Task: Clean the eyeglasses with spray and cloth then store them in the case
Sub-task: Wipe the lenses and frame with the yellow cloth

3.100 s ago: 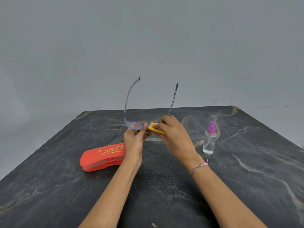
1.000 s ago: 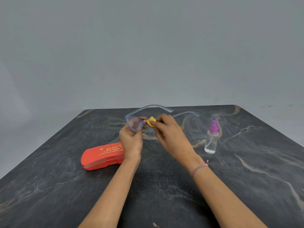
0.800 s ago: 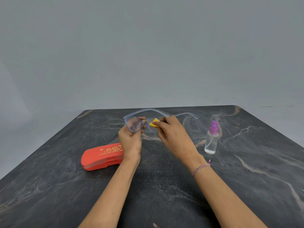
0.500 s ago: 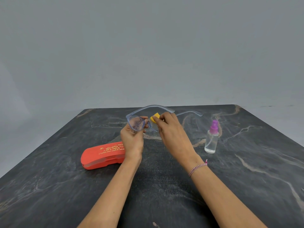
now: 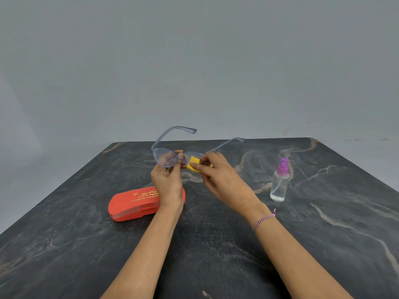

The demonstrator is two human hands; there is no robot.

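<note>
- Eyeglasses [image 5: 165,158] with a blue frame are at mid-frame, and your left hand [image 5: 168,186] pinches the frame.
- Your right hand [image 5: 220,178] pinches a yellow cloth [image 5: 192,166] against one lens.
- The red case [image 5: 133,203], left of centre, has gold lettering too small to read.

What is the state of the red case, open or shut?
Shut. The red case lies flat on the table, its lid down on the base, only a seam showing. The eyeglasses are outside it.

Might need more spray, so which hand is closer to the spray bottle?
Right. The right hand, pinching the yellow cloth on the eyeglasses, sits apart from the spray bottle; the left hand grips the eyeglasses farther away, by the red case.
</note>
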